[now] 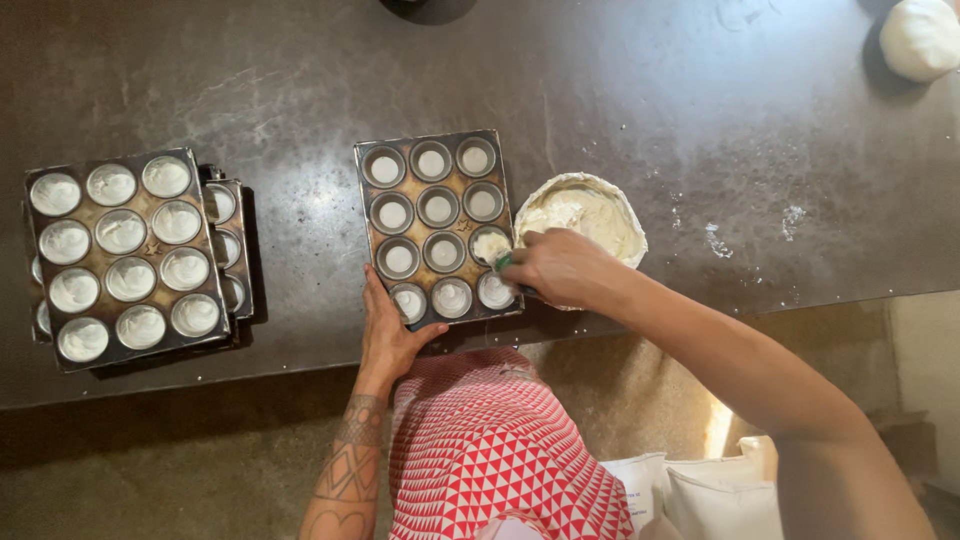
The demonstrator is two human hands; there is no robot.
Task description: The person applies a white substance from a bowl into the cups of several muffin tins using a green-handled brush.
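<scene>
Nearest the camera, bottom right on the floor, lay white sacks [720, 490] w/ a small patch of dark print too small to read, just beside the red-and-white patterned apron [490, 450]. Left forearm, tattooed, rose straight up from the bottom edge; the left hand [388, 335] lay flat on the near left corner of a muffin tray [370, 235], thumb out toward the tray's front edge, fingers narrow and together along its left side, steadying rather than gripping. Right arm came in diagonally from bottom right, wrist bent down; the right hand [565, 268] was closed round a green-handled tool [503, 262], its working end hidden by the knuckles, right at the tray's right edge over the third-row cup, which held a lump of white dough. Tray sat mid-counter near the front edge, 12 cups; most showed white discs at the bottom, the near row fuller. Touching the tray's right side was a bowl [625, 215] of pale dough, partly covered by the hand. Well apart to the left sat a filled tray [95, 215], all cups white, stacked on other trays [235, 250]. Far right corner of the dark counter [650, 90]: a white dough ball [920, 38], w/ flour specks between it & the bowl.
</scene>
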